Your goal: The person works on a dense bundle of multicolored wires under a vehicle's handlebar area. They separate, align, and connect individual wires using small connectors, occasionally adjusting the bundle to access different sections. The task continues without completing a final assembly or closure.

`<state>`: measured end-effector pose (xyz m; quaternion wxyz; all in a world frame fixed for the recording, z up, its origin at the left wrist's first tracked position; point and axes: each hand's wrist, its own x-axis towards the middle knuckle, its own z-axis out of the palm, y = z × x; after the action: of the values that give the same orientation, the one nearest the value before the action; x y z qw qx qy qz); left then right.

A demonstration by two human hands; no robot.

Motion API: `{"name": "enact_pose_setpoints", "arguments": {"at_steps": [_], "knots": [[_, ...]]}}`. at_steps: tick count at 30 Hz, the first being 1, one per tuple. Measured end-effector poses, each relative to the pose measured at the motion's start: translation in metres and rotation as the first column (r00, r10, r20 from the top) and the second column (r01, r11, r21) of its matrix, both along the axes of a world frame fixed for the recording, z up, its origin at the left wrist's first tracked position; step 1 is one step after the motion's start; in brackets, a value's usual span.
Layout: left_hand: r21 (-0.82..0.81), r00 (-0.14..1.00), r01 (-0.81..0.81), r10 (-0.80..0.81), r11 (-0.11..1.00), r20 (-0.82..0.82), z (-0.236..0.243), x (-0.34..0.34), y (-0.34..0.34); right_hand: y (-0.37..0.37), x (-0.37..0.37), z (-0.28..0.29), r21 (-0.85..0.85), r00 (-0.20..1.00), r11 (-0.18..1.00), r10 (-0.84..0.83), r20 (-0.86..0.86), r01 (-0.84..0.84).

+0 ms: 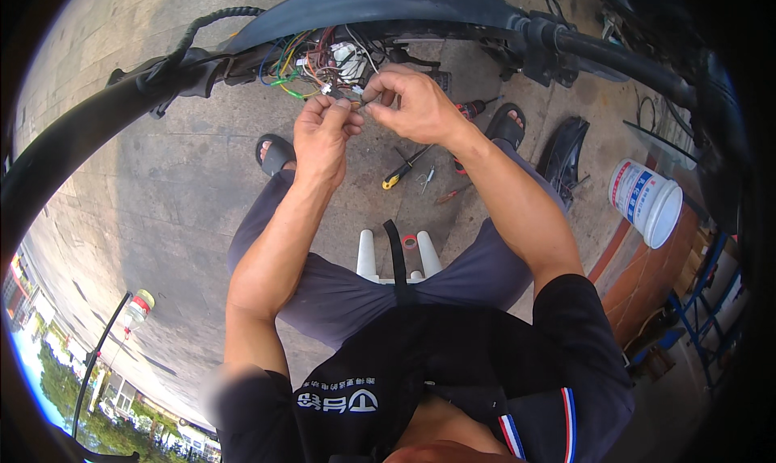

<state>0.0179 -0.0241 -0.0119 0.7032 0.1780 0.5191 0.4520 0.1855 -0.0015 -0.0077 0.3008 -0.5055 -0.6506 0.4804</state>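
Observation:
My left hand (pixel 325 132) and my right hand (pixel 420 107) meet in front of an open bundle of coloured wires (pixel 311 59). Thumb and fingers of each are pinched together on a thin wire (pixel 360 104) that runs between the fingertips; its ends are hidden. Just beyond the fingers sit white plug connectors (pixel 326 89) and a larger pale connector cluster (pixel 347 61). A green wire (pixel 284 82) loops out on the left. The bundle hangs beneath a dark curved vehicle panel (pixel 380 4).
On the paving lie a yellow-handled screwdriver (pixel 396 177), a red power drill (pixel 470 109) and a black plastic part (pixel 563 152). A white bucket (pixel 644 203) stands at right. Thick dark tubes (pixel 77 160) arch across left and right. A white stool (pixel 366 257) shows between my legs.

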Motion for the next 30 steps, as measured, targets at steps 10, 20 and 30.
{"name": "enact_pose_setpoints", "arguments": {"at_steps": [10, 20, 30], "knots": [[0.028, 0.999, 0.038, -0.038, 0.999, 0.016, 0.0014, -0.0007, 0.0, -0.0022, -0.0012, -0.0004, 0.105, 1.0, 0.994, -0.028, -0.009, 0.029], [0.046, 0.997, 0.07, -0.072, 0.996, 0.024, -0.0003, -0.0015, -0.0013, -0.0008, -0.0001, -0.0017, 0.091, 0.999, 0.996, -0.008, -0.041, 0.011], [0.112, 0.991, 0.128, -0.121, 0.985, -0.061, -0.0018, -0.0021, -0.002, -0.003, -0.0046, 0.0015, -0.224, 0.985, 0.971, -0.11, -0.13, 0.079]]}}
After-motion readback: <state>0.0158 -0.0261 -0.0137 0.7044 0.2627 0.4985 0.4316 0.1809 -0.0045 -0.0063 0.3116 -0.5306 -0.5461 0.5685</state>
